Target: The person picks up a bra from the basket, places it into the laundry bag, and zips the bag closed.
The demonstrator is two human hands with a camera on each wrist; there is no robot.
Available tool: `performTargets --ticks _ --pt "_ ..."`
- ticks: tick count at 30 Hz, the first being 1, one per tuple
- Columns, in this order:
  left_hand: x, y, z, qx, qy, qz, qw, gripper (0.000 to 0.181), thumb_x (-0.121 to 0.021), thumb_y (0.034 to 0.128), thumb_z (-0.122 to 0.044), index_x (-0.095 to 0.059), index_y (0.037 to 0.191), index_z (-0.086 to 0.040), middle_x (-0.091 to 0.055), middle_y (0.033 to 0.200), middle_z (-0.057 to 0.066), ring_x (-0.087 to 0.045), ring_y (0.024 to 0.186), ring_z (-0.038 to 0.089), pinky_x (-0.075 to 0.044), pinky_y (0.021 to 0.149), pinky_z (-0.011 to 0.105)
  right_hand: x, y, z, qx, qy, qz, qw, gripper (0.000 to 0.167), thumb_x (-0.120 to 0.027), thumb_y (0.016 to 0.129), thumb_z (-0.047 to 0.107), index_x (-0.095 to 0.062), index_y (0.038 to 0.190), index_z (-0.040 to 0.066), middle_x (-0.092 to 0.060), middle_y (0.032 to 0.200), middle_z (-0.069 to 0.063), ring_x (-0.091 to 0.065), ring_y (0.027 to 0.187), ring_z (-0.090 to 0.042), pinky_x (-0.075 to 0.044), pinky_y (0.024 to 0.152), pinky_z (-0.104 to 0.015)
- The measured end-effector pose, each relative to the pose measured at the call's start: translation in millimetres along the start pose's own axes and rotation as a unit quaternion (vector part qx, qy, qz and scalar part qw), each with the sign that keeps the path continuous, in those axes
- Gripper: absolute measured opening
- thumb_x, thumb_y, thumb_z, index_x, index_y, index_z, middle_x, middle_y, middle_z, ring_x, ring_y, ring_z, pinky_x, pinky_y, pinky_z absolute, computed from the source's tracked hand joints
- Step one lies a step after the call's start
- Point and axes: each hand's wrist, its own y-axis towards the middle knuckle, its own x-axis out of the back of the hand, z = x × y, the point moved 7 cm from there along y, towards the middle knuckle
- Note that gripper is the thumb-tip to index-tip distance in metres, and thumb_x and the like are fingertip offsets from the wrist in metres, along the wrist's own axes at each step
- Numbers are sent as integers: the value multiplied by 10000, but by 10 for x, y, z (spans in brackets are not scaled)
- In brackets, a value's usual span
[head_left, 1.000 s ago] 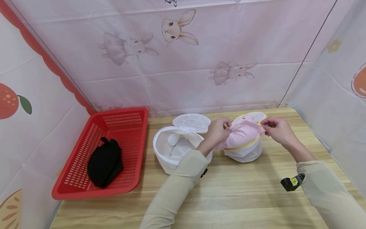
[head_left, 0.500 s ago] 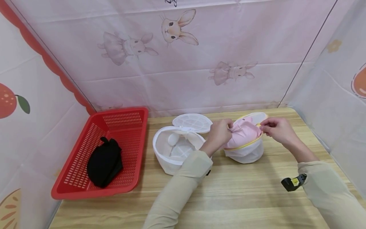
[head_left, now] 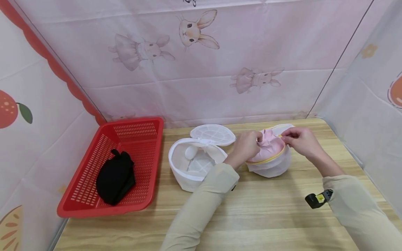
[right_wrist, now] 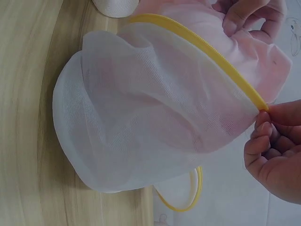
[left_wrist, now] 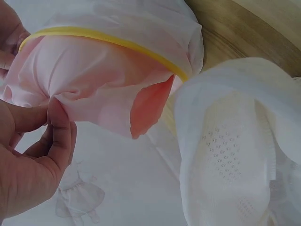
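Observation:
My left hand (head_left: 247,146) pinches a bunched fold of thin pink cloth (left_wrist: 89,75), whose kind of garment I cannot tell. The cloth lies mostly inside a white mesh laundry bag (right_wrist: 141,103) with a yellow zipper edge, and part of it bulges above the opening. My right hand (head_left: 300,141) pinches that yellow edge between thumb and forefinger at the bag's right side. The bag's flap (head_left: 282,129) stands open at the back. In the left wrist view, a loose end of the cloth with a coral inner side hangs over the edge.
Left of the yellow-edged bag, a white mesh wash bag (head_left: 179,176) stands with its lid (head_left: 213,134) folded back. Farther left, a red plastic basket (head_left: 154,167) holds a black cloth item (head_left: 114,177). A printed backdrop (head_left: 201,87) rises behind the wooden table (head_left: 267,216).
My left hand has shifted right over the yellow-edged bag. The pink cloth has gone further inside, with less spilling over the rim. My right hand keeps hold of the edge, slightly further left.

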Motion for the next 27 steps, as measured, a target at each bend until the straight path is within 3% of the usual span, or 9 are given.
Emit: performTargets --ticks 6,11,15,22,27 --pt "-59 29 -73 -293 83 192 9994 165 -676 704 -39 -619 757 -185 -523 723 -89 -474 687 111 -349 571 189 -25 5 41 13 140 -19 9999 155 -571 873 35 -622 933 -98 -613 781 -95 -523 637 -55 -462 551 -192" --pt "-117 59 -120 -488 65 178 9986 137 -659 720 -40 -626 697 -171 -514 673 -79 -467 655 95 -351 579 187 -52 10 125 0 385 -5 9993 173 -567 886 51 -616 955 -100 -617 813 -141 -539 644 -48 -489 569 -196" --pt "-146 70 -117 -410 -52 230 9989 177 -632 748 -24 -685 732 -192 -549 655 -111 -475 646 72 -361 570 181 -68 20 186 -31 535 42 9986 186 -563 892 59 -606 976 -102 -612 786 -120 -542 630 -63 -486 560 -205" --pt "-154 76 -81 -153 -265 444 9985 202 -629 826 -112 -732 960 -223 -663 868 -120 -530 736 59 -384 609 152 -27 23 238 -32 747 -191 9970 179 -550 896 49 -601 981 -100 -592 747 -6 -526 629 -54 -478 563 -198" --pt "-80 69 6 151 -1203 428 9917 157 -647 841 -195 -723 976 -173 -662 836 -74 -540 724 38 -388 579 126 39 32 182 -107 948 -371 9947 220 -558 902 82 -586 1006 -109 -576 721 58 -532 624 -46 -478 559 -180"
